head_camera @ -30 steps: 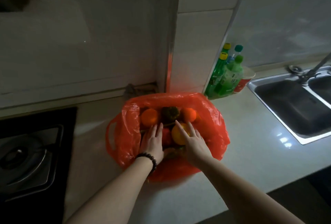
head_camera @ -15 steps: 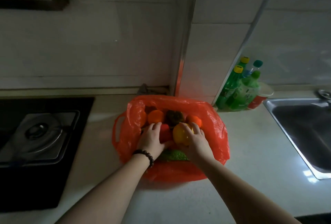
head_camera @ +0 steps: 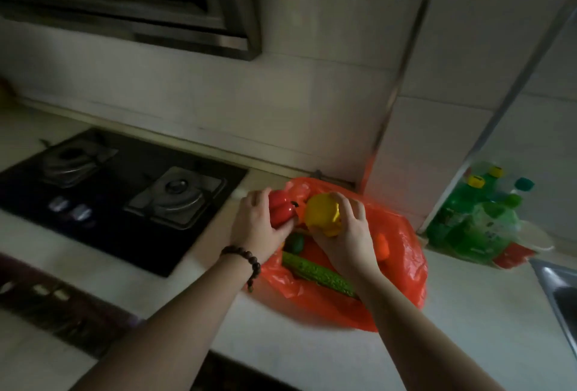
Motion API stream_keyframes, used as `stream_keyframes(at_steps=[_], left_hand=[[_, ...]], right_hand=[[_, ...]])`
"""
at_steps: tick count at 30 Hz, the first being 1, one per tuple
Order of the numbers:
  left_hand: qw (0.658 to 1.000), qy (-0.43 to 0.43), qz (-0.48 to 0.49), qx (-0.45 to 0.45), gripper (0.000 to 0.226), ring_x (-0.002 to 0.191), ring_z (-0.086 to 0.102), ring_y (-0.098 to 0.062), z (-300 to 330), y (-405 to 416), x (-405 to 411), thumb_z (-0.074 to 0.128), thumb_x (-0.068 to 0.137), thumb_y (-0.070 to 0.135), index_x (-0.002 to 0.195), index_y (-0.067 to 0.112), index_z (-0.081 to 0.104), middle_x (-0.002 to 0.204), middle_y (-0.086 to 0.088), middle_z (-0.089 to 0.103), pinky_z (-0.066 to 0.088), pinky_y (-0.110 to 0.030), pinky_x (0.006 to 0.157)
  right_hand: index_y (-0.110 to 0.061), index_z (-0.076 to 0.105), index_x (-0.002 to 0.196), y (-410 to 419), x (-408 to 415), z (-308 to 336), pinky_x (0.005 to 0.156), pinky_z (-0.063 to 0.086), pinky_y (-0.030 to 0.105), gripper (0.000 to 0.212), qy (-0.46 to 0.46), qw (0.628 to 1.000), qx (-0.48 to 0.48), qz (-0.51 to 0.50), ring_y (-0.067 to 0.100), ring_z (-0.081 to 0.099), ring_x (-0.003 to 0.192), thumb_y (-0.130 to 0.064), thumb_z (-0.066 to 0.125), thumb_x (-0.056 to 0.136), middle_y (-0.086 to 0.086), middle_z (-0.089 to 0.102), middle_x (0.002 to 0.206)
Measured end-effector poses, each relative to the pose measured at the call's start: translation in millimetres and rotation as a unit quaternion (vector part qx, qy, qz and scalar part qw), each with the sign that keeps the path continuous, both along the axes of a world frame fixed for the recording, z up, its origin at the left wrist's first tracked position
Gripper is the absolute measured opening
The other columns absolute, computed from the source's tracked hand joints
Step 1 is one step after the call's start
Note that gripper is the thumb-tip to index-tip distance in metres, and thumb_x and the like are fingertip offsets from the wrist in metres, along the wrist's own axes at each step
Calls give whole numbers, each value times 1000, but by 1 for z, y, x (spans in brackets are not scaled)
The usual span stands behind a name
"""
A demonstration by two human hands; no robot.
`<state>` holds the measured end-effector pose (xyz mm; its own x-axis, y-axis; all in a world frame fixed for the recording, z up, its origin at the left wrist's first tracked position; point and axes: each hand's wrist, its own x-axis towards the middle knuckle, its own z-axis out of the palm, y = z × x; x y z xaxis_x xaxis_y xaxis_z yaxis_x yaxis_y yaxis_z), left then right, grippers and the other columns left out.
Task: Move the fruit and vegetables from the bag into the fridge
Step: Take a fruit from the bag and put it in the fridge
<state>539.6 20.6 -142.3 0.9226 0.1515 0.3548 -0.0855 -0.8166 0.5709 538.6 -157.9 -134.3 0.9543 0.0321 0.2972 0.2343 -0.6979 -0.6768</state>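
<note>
An orange-red plastic bag [head_camera: 402, 268] lies open on the pale counter. My left hand [head_camera: 254, 223], with a bead bracelet on the wrist, grips a red pepper [head_camera: 281, 207] lifted above the bag's left rim. My right hand [head_camera: 349, 234] holds a yellow pepper [head_camera: 323, 214] just above the bag. Inside the bag lie a long green cucumber [head_camera: 315, 272], a small dark green vegetable [head_camera: 295, 242] and an orange fruit [head_camera: 382, 245]. No fridge is in view.
A black gas hob [head_camera: 125, 190] with two burners sits left of the bag, under a range hood [head_camera: 140, 0]. Green bottles [head_camera: 474, 218] and a red-and-white cup [head_camera: 518, 253] stand in the right corner. A steel sink [head_camera: 559, 293] edge shows far right.
Both hands have closed on the peppers and lifted them out of the bag. The view has swung left and up, bringing the hob and hood into sight.
</note>
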Motion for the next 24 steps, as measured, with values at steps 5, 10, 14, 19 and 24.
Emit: stream_keyframes(at_steps=[5, 10, 14, 19, 24], left_hand=[[994, -8, 106, 3, 73, 108, 51, -25, 13, 68, -49, 74, 70, 50, 127, 16, 43, 124, -10, 47, 50, -35, 82], [976, -4, 219, 0, 77, 115, 44, -25, 26, 146, -103, 73, 72, 49, 131, 15, 39, 128, -9, 44, 46, -37, 91], [951, 9, 308, -4, 78, 117, 42, -25, 31, 208, -150, 70, 74, 52, 134, 16, 34, 131, -8, 39, 45, -38, 94], [917, -11, 398, -15, 74, 116, 43, -23, 35, 284, -215, 70, 74, 52, 130, 18, 37, 128, -4, 42, 44, -37, 95], [882, -36, 469, -17, 72, 111, 44, -19, 43, 370, -280, 72, 73, 50, 129, 19, 40, 125, -2, 45, 43, -33, 92]], right_hand=[[-31, 37, 136, 67, -7, 5, 85, 49, 38, 73, -17, 994, 6, 106, 30, 45, 119, -34, 76, 74, 5, 37, 137], [-37, 33, 133, 158, -20, 14, 87, 49, 39, 71, -14, 975, 24, 219, 28, 45, 118, -34, 74, 75, 2, 35, 135], [-34, 32, 131, 238, -37, 19, 88, 44, 32, 71, -12, 951, 37, 306, 25, 43, 119, -34, 74, 75, -1, 32, 133], [-33, 32, 132, 341, -67, 23, 88, 50, 41, 71, -15, 909, 43, 413, 29, 46, 115, -33, 73, 74, 2, 29, 134], [-30, 35, 131, 456, -112, 27, 83, 52, 39, 71, -32, 871, 52, 488, 28, 49, 113, -34, 76, 73, 3, 30, 135]])
